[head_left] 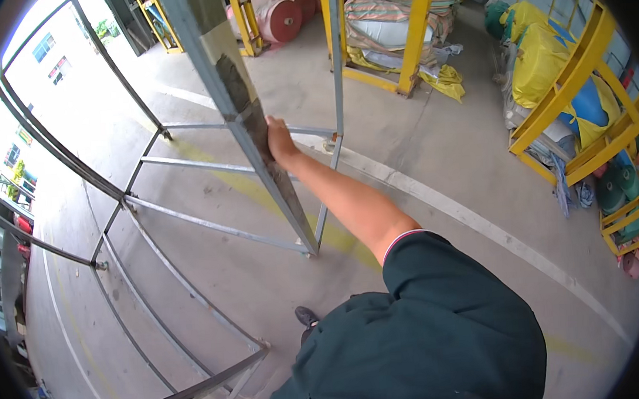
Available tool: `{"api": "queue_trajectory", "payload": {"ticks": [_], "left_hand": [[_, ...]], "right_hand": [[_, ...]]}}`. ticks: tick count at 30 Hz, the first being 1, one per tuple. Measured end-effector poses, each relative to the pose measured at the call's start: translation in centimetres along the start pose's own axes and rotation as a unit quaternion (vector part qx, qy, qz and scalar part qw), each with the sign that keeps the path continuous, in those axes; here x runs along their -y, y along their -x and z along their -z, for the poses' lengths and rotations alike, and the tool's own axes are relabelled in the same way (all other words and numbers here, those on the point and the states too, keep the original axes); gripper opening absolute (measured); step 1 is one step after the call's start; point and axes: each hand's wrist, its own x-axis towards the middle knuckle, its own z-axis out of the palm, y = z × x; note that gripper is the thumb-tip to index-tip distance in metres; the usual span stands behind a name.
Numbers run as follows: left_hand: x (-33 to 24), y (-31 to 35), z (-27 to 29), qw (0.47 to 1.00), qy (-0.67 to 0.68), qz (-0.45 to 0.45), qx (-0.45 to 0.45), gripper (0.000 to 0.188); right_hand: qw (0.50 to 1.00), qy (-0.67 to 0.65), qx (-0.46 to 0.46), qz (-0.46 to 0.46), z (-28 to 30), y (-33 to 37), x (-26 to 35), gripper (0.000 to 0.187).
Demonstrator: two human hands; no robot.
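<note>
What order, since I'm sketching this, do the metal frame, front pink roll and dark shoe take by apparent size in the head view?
1. Metal frame
2. Front pink roll
3. Dark shoe

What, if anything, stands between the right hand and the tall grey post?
Nothing visible: the right hand appears to rest directly against the side of the tall grey post. How firmly it grips cannot be told.

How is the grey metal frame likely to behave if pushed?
The metal frame would probably stay stiff, as its long bars meet at fixed-looking joints. A low push seems unlikely to tip it, since its base spreads wide across the floor. It may roll or drag; the corner fittings are too unclear to tell.
</note>
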Motion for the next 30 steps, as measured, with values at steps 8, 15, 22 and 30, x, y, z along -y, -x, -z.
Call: {"api": "queue_trajectory", "payload": {"ticks": [8,15,22,30], "left_hand": [[0.6,19.3,11.6,1.000,-0.001,0.007,0.013,0.056],[-1.5,34.7,22.7,0.998,0.025,0.022,0.055,0.055],[-6.5,49.7,37.2,0.995,0.059,0.011,0.083,0.049],[-16.6,69.6,49.1,0.991,0.077,-0.015,0.105,0.053]], "right_hand": [[0.997,-0.058,0.047,-0.033,16.1,11.3,0.1,0.044],[0.995,-0.077,0.062,-0.025,34.3,21.7,5.3,0.043],[0.992,0.107,0.018,0.057,53.6,34.1,13.0,0.031],[0.998,0.026,0.049,0.005,76.5,44.2,20.1,0.045]]}}
